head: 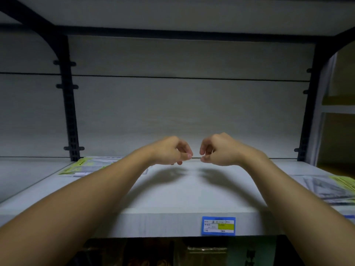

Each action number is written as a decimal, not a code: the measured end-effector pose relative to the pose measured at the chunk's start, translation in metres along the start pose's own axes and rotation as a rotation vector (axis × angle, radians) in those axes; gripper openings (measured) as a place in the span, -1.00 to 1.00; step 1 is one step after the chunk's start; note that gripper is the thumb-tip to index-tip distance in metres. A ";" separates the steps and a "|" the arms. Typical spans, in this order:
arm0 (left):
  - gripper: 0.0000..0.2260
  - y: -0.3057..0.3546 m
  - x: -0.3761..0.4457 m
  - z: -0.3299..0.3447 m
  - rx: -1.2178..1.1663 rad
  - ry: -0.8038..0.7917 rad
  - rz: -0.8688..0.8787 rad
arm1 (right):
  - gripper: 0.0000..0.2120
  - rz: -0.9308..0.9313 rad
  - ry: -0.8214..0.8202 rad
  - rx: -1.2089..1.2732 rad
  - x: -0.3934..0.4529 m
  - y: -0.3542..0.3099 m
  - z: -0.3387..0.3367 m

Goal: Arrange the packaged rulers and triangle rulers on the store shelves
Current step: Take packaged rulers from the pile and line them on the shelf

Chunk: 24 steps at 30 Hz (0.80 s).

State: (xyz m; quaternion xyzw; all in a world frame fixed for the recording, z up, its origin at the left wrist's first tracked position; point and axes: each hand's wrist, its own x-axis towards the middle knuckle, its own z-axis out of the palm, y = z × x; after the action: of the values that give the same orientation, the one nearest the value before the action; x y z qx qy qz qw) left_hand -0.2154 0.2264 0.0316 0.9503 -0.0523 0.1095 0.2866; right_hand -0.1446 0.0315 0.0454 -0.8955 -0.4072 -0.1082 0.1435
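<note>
Both my arms reach over the white shelf board (184, 196). My left hand (169, 150) and my right hand (219, 149) hover side by side above its middle, a small gap between them. The fingers of both hang loosely curled downward and hold nothing. A flat clear package of rulers with a yellow-green label (84, 167) lies at the back left of the shelf, partly hidden behind my left forearm. A second stack of packaged rulers (334, 187) lies at the right edge, cut off by the frame.
A blue and yellow price tag (218, 225) is stuck on the shelf's front edge. Black uprights (70, 112) stand at the back left and back right. Another board closes the bay overhead. Dark goods sit on the shelf below.
</note>
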 end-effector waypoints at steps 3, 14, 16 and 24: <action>-0.89 -0.005 -0.006 -0.008 0.012 0.028 -0.026 | -0.84 -0.044 -0.009 0.002 0.011 -0.009 0.004; -0.90 -0.043 -0.043 -0.053 0.043 0.116 -0.130 | -0.92 -0.158 0.023 0.024 0.046 -0.056 0.028; -0.90 -0.050 -0.050 -0.060 0.042 0.125 -0.139 | -0.91 -0.149 0.017 0.017 0.048 -0.064 0.031; -0.88 -0.109 -0.086 -0.097 0.026 0.156 -0.106 | -0.93 -0.123 0.065 0.010 0.061 -0.131 0.062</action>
State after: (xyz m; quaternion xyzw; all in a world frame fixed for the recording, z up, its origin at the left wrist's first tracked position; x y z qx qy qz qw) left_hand -0.2989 0.3742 0.0315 0.9439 0.0218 0.1685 0.2830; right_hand -0.2000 0.1777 0.0283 -0.8640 -0.4572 -0.1438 0.1544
